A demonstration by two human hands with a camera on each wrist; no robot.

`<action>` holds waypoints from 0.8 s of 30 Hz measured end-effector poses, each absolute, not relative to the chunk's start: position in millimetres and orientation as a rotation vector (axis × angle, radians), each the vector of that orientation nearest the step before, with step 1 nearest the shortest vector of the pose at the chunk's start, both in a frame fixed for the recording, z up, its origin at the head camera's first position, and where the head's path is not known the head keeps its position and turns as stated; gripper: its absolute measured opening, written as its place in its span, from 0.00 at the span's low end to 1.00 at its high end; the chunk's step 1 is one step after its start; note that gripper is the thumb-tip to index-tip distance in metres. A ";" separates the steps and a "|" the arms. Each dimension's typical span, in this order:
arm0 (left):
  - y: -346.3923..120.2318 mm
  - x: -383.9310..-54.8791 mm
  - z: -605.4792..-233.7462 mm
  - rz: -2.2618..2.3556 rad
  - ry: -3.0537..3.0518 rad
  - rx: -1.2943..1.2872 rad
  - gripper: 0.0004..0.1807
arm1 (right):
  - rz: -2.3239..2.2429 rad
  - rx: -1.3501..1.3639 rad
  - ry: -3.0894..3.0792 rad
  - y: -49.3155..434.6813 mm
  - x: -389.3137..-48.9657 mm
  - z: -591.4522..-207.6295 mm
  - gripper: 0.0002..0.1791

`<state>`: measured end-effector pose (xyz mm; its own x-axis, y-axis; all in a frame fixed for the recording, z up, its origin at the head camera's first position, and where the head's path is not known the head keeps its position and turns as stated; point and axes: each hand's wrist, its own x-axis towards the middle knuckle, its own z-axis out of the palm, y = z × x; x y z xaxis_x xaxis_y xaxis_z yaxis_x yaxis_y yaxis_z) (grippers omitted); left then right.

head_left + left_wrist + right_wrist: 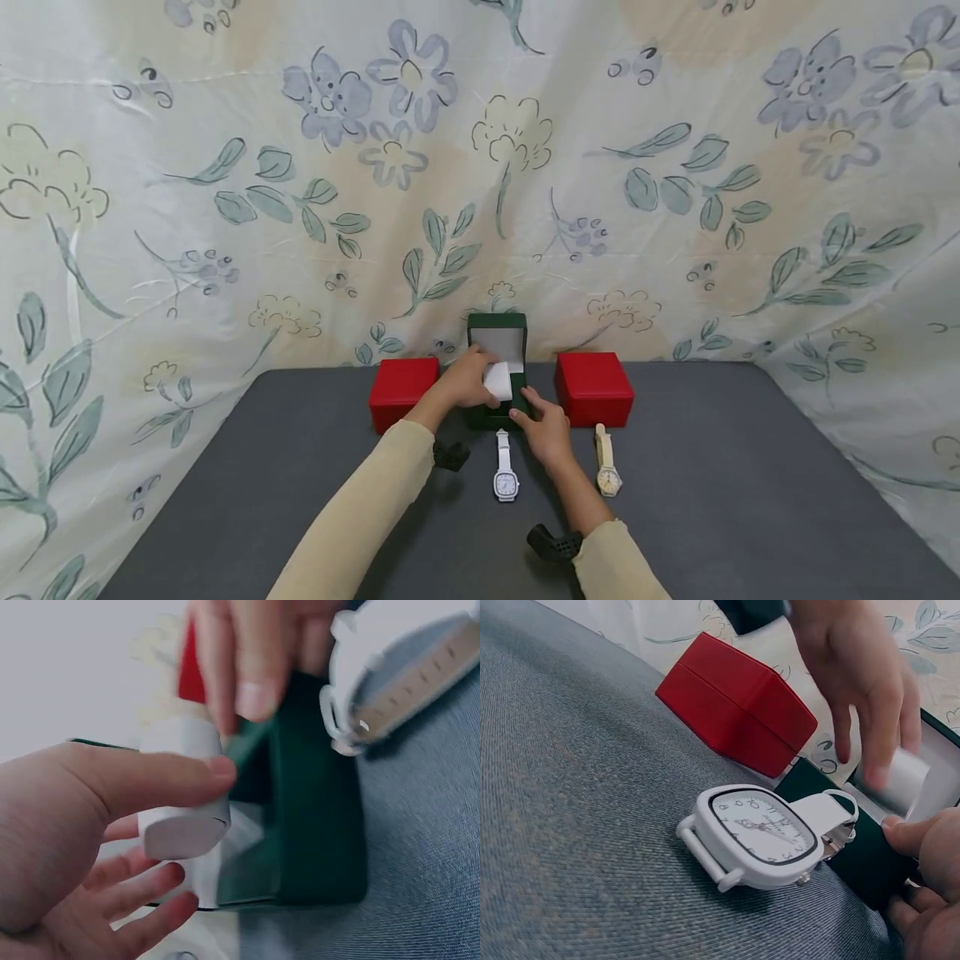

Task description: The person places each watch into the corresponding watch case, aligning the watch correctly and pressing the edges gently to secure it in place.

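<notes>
My left hand (463,382) holds a white watch cushion (498,382) over the open green watch box (497,320). In the left wrist view the thumb lies along the top of the cushion (184,836), with the fingers spread beneath it. My right hand (549,429) grips the front right corner of the box, its thumb at the front rim in the right wrist view. Just in front of the box, a white wristwatch (506,485) lies dial up, strap pointing toward the box. The box's lid stands upright, its pale lining showing.
Red boxes flank the green one: a closed box on the left (403,379) and another on the right (594,390). A cream-strapped wristwatch (608,479) lies before the right red box. Behind the grey table (712,500) hangs a floral cloth (450,167).
</notes>
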<state>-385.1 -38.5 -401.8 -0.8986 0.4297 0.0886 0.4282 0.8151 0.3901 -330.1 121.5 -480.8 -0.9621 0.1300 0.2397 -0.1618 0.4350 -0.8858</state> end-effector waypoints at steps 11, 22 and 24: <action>-70.5 -340.8 -408.0 1.208 2.851 0.736 0.38 | 1.578 0.015 -2.391 117.9 -332.8 -484.4 0.28; -103.9 -303.7 -431.4 1.685 2.484 0.592 0.37 | 1.640 -0.029 -2.347 112.7 -332.4 -480.9 0.26; -104.9 -303.8 -434.8 1.678 2.470 0.606 0.37 | 1.651 -0.043 -2.333 112.2 -331.8 -478.3 0.25</action>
<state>-303.8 -104.9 -434.8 -0.9166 0.3737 0.1418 0.2694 0.3156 0.9099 -331.8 112.2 -478.3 -0.9598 0.1855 0.2106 -0.1370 0.3454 -0.9284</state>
